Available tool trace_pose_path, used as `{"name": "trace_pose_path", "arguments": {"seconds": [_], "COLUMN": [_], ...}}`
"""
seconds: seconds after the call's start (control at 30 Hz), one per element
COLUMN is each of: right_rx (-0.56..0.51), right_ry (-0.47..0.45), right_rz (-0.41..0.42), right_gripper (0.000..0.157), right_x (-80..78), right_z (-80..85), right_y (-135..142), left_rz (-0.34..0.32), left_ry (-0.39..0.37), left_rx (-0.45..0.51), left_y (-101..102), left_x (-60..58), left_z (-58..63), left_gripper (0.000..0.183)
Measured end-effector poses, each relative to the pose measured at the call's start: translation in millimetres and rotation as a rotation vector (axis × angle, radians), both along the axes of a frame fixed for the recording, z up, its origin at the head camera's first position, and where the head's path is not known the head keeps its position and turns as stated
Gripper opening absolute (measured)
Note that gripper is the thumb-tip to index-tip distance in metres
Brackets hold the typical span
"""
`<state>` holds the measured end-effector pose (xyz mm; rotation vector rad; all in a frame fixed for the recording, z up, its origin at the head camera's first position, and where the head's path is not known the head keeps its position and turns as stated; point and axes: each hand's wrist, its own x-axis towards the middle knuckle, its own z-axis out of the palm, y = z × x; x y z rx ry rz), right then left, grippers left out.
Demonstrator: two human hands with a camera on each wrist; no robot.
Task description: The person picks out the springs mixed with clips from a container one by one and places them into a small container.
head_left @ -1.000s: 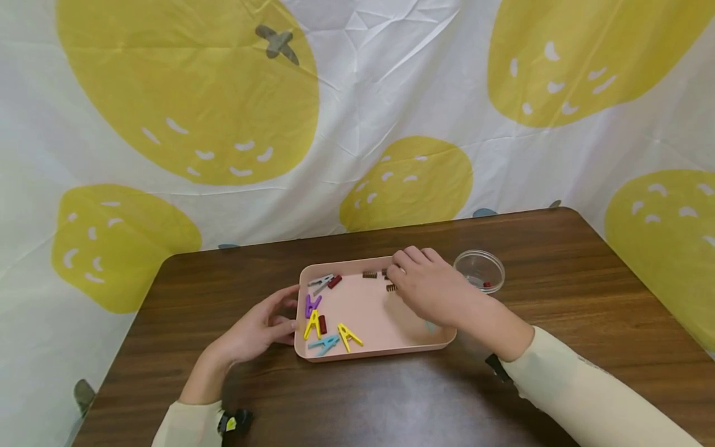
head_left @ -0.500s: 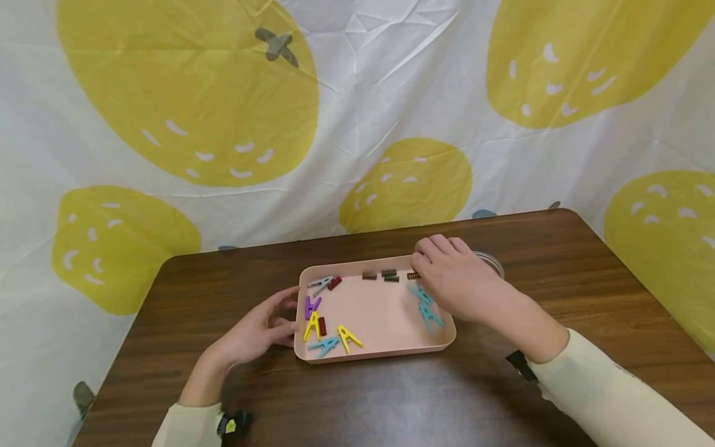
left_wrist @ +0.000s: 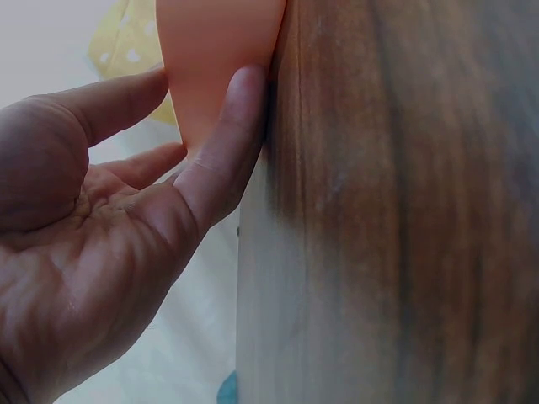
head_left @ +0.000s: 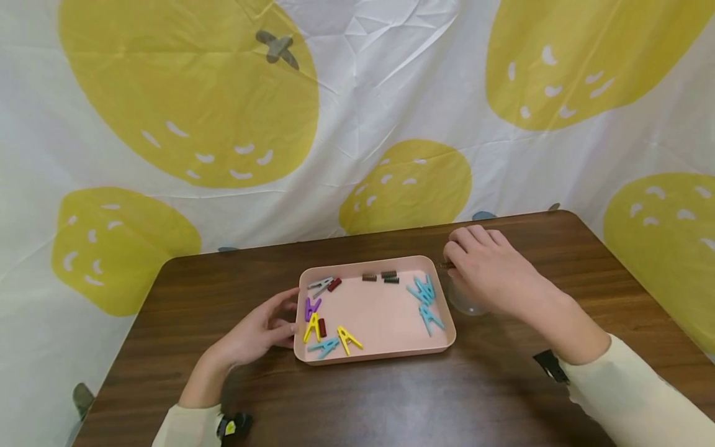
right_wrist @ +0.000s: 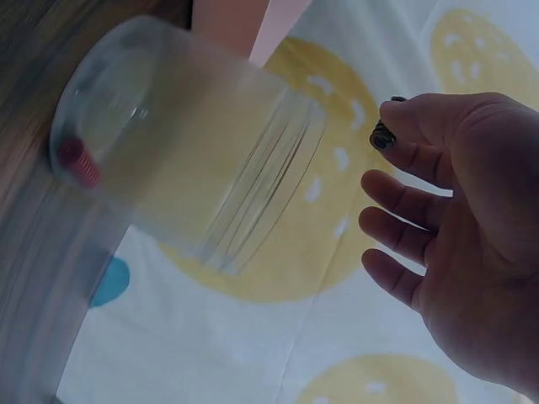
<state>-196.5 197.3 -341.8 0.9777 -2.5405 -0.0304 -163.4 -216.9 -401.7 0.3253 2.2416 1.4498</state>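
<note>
My left hand [head_left: 254, 329] rests at the left end of the pink tray [head_left: 380, 357]. Its relaxed fingers and thumb touch the outer wall, as the left wrist view also shows. Beyond the tray's right end, my right hand [head_left: 491, 267] pinches a dark coil spring [right_wrist: 383, 135] between thumb and index finger, the other fingers loosely bent. The hand is above the clear jar [head_left: 468, 304] and partly hides it. In the right wrist view the jar is uncapped, with a red spring [right_wrist: 79, 162] at its bottom. Several springs [head_left: 388, 274] lie along the tray's far side.
Blue clothespins [head_left: 429, 320] lie at the tray's right end. Yellow [head_left: 349, 340], purple [head_left: 312, 308] and grey clothespins [head_left: 321, 285] lie toward the left, beside red springs [head_left: 322, 327]. A lemon-print cloth [head_left: 380, 112] hangs behind the brown table [head_left: 391, 403].
My right hand has picked a spring from the tray's far side and carried it right, over the jar. The left hand has stayed on the tray.
</note>
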Motion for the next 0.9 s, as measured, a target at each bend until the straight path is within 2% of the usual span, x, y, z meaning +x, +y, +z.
{"name": "trace_pose_path", "arguments": {"seconds": [0.33,0.63,0.9], "right_rx": [-0.01,0.018,-0.028], "right_ry": [-0.029,-0.033,-0.006], "right_rz": [-0.061,-0.108,-0.086], "right_gripper": [0.016,0.02,0.03], "right_x": [-1.8,-5.9,-7.3], "right_z": [-3.1,-9.9,-9.6], "right_y": [21,34,28], "left_rz": [-0.003,0.003,0.001], "left_ry": [-0.005,0.024,0.032], "left_rx": [0.019,0.015,0.022], "left_y": [0,-6,-8], "left_x": [-0.2,-8.6,-8.3], "left_z": [-0.3,-21.2,-22.9], "left_gripper": [0.068,0.067,0.067]}}
